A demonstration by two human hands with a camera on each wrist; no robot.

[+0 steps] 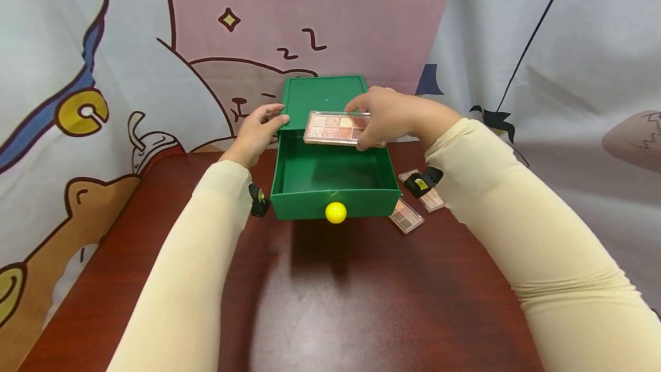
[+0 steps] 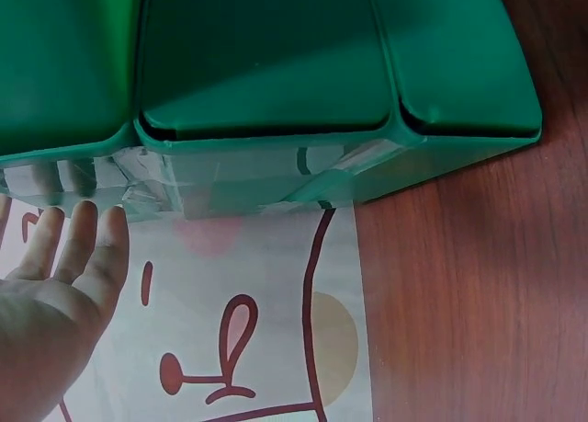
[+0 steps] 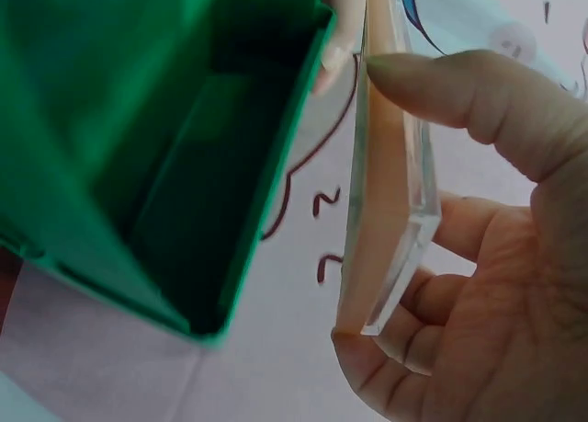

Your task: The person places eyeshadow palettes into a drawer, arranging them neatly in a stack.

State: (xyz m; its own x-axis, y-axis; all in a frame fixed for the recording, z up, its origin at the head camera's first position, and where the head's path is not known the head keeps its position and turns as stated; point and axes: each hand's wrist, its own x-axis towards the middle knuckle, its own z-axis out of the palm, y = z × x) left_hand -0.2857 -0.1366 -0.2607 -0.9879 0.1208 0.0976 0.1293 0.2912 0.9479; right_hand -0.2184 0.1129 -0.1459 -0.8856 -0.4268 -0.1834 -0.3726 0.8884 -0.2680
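A green box (image 1: 322, 93) stands at the back of the table with its drawer (image 1: 304, 204) pulled out toward me. The drawer has a yellow round knob (image 1: 335, 212), and its green floor shows bare. Above the drawer, my right hand (image 1: 389, 113) pinches a clear-lidded eyeshadow palette (image 1: 330, 127) between thumb and fingers. In the right wrist view the palette (image 3: 386, 183) appears edge-on beside the drawer's rim (image 3: 262, 188). My left hand (image 1: 258, 131) is at the box's left side. Its fingers (image 2: 83, 233) extend straight at the taped side wall in the left wrist view.
Two more palettes lie on the table to the right of the drawer: a darker one (image 1: 406, 217) close to it and a paler one (image 1: 432, 200) partly behind my right wrist strap. A cartoon-printed cloth (image 1: 310, 10) hangs behind the reddish-brown table (image 1: 372, 303).
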